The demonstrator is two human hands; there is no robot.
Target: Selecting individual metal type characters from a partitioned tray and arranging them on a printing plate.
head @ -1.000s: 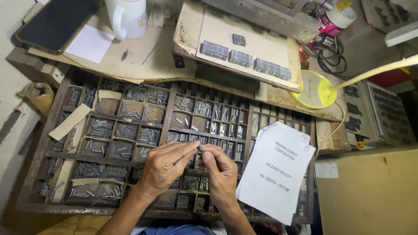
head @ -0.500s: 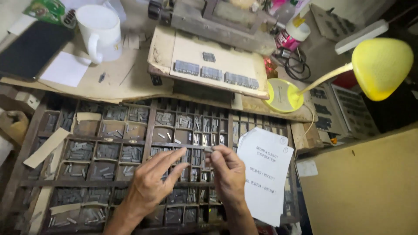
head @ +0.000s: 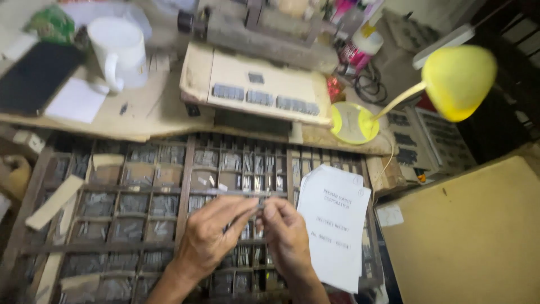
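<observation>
Currently my left hand (head: 211, 236) and my right hand (head: 287, 233) meet fingertip to fingertip over the near middle of the wooden type case (head: 185, 169). Both hands are closed in a pinch on a small grey object, probably a piece of metal type (head: 260, 207); motion blur prevents confirmation of its shape. The pinch sits above the central compartments, which hold grey metal sorts.

A printed white sheet (head: 334, 231) lies on the right part of the case, just beside my right hand. Pale wooden strips (head: 53, 202) rest at the left edge of the case.

Beyond the case, a cream tray with rows of set type (head: 256, 93) stands on the far bench. A white mug (head: 115, 50) is at far left, with a dark tablet (head: 34, 76) and a white paper slip (head: 76, 101) near it. A yellow desk lamp (head: 458, 81) stands at far right, its round base (head: 351, 123) close to the tray.
</observation>
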